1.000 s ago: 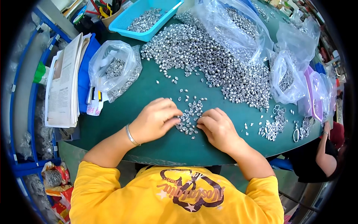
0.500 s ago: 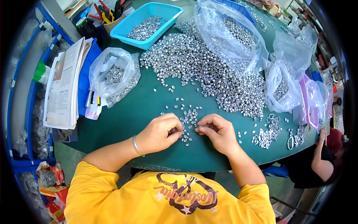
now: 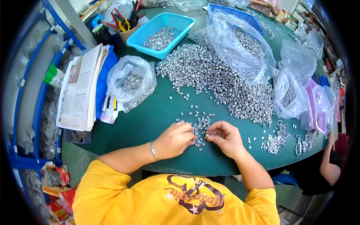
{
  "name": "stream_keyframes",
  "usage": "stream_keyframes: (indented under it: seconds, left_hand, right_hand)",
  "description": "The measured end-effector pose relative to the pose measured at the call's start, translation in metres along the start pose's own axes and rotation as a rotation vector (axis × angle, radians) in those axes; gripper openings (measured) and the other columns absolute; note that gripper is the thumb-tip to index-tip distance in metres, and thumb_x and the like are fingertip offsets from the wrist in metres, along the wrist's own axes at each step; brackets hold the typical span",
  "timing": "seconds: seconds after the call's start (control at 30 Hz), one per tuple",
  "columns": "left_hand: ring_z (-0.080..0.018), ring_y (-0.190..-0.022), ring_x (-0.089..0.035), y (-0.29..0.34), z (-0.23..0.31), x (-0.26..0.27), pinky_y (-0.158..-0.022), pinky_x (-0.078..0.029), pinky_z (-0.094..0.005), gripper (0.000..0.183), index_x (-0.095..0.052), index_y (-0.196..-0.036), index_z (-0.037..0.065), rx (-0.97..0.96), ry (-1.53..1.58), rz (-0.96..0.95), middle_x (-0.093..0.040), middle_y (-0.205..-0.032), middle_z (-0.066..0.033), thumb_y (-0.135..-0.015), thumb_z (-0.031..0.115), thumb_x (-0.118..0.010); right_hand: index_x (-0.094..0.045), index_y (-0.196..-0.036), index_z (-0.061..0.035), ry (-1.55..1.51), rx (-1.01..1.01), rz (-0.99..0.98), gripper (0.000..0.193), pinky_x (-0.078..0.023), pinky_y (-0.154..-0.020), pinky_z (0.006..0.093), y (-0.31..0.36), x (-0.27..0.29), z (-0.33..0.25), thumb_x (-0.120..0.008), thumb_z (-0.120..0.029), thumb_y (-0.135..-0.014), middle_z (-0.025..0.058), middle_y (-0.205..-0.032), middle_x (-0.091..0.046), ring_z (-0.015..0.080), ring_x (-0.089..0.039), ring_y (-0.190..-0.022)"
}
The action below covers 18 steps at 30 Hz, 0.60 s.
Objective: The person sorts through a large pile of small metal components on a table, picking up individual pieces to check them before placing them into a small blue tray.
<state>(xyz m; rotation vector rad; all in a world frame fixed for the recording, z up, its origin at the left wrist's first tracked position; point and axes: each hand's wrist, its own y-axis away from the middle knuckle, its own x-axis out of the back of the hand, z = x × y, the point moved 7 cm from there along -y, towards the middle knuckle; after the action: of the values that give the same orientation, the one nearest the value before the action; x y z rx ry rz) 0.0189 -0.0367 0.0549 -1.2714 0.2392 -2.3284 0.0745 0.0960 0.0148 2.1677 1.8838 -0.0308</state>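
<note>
A small loose group of silver metal pieces (image 3: 203, 123) lies on the green table between my hands. At the left side of this group is my left hand (image 3: 174, 140), closed, its fingertips pinched together; whatever is in them is hidden. On the other side, my right hand (image 3: 227, 138) pinches a tiny silver metal piece (image 3: 207, 135) between thumb and index finger, just above the tabletop. Beyond both hands spreads a large heap of similar rounded silver pieces (image 3: 210, 71).
Left of the heap stand a clear plastic bag (image 3: 129, 80) of metal parts, a stack of papers (image 3: 80, 93) and a turquoise basket (image 3: 161, 35). Large clear bags (image 3: 240, 45) lie on the heap. Silver rings (image 3: 276, 138) lie at right, near another person's arm (image 3: 330, 161).
The whole view has shifted, so everything sits lower and further right. My left fingers have curled more tightly together. The right hand keeps its pinch beside the small group.
</note>
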Motion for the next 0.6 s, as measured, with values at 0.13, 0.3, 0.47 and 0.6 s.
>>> stream_keyframes:
  seconds: [0.13,0.3,0.47,0.6]
  left_hand:
    - [-0.0119,-0.074,-0.059,-0.003,-0.013,-0.001,-0.065,-0.048,-0.0213,0.010,-0.061,-0.083,0.000,0.340,0.458,-0.019,-0.059,-0.085,-0.0064,-0.074,0.001,-0.066]
    - [-0.0171,-0.076,-0.062,0.008,-0.026,-0.033,-0.068,-0.052,-0.0253,0.011,-0.059,-0.091,-0.004,0.799,1.359,-0.036,-0.062,-0.088,-0.0116,-0.081,0.000,-0.058]
    - [-0.0201,-0.076,-0.064,0.015,-0.028,-0.044,-0.068,-0.054,-0.0283,0.009,-0.056,-0.090,-0.001,0.953,1.680,-0.064,-0.063,-0.087,-0.0147,-0.083,0.003,-0.056]
    - [-0.0218,-0.077,-0.064,0.019,-0.029,-0.045,-0.066,-0.054,-0.0280,0.011,-0.053,-0.092,0.001,0.981,1.700,-0.091,-0.063,-0.087,-0.0149,-0.084,0.007,-0.056]
  right_hand:
    - [-0.049,-0.097,0.0027,-0.128,0.056,-0.108,0.022,-0.049,-0.079,0.0265,0.000,0.000,-0.003,-0.056,0.010,-0.078,0.0077,-0.092,-0.056,0.0145,-0.058,-0.086]
    - [-0.051,-0.098,0.0026,-0.215,0.029,-0.151,0.021,-0.049,-0.078,0.0256,0.002,0.000,-0.007,-0.055,0.010,-0.079,0.0077,-0.093,-0.056,0.0136,-0.057,-0.087]
    - [-0.054,-0.097,0.0023,-0.163,0.005,-0.188,0.019,-0.048,-0.078,0.0246,0.002,-0.007,-0.006,-0.054,0.009,-0.079,0.0074,-0.093,-0.058,0.0124,-0.057,-0.086]
    - [-0.055,-0.096,0.0030,-0.139,0.069,-0.164,0.017,-0.048,-0.076,0.0240,0.003,-0.011,-0.003,-0.055,0.008,-0.080,0.0075,-0.091,-0.059,0.0122,-0.058,-0.083]
